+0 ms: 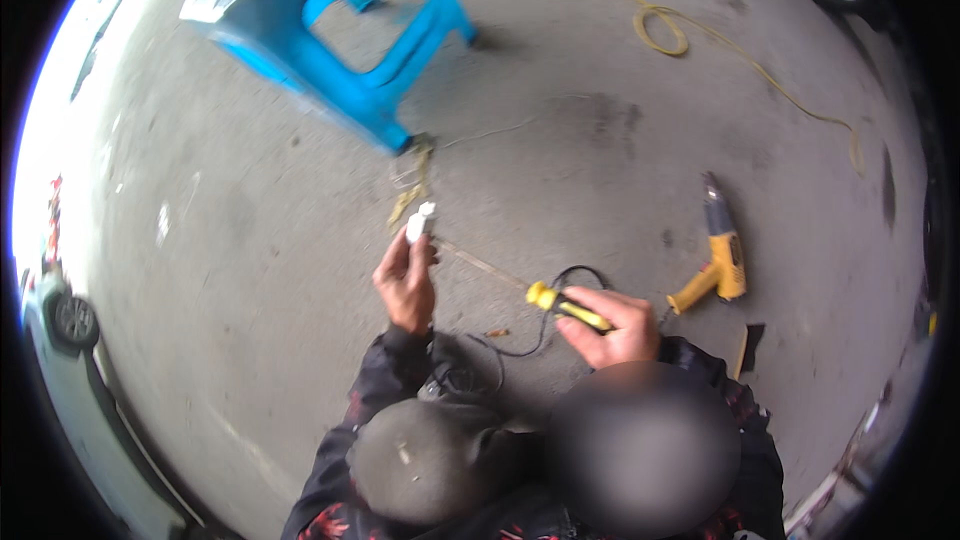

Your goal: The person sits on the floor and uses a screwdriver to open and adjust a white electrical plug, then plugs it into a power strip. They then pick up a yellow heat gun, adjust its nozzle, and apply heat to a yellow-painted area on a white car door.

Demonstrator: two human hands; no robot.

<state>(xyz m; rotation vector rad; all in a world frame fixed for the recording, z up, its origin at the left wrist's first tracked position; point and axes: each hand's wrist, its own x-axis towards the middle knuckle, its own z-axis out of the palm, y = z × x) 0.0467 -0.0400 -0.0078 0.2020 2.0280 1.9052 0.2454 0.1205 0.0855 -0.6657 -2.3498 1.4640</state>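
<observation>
Between its fingers and thumb my left hand [407, 285] pinches a small white plastic piece [420, 224], held up above the floor. My right hand [615, 328] is wrapped round the yellow and black handle of a screwdriver [541, 296]. The long shaft points left, and its tip reaches to the white piece by my left fingers. Whether the tip touches the piece or sits inside it, I cannot tell. Beyond my left hand, a yellowish strip [404, 205] and some thin string lie on the concrete.
A blue plastic stool [375, 90] stands at the far left. On the floor to the right lies a yellow heat gun [728, 262], with a dark cord [530, 348] near my hands. A yellow hose [760, 68] curls at far right. Cars [75, 400] border both sides.
</observation>
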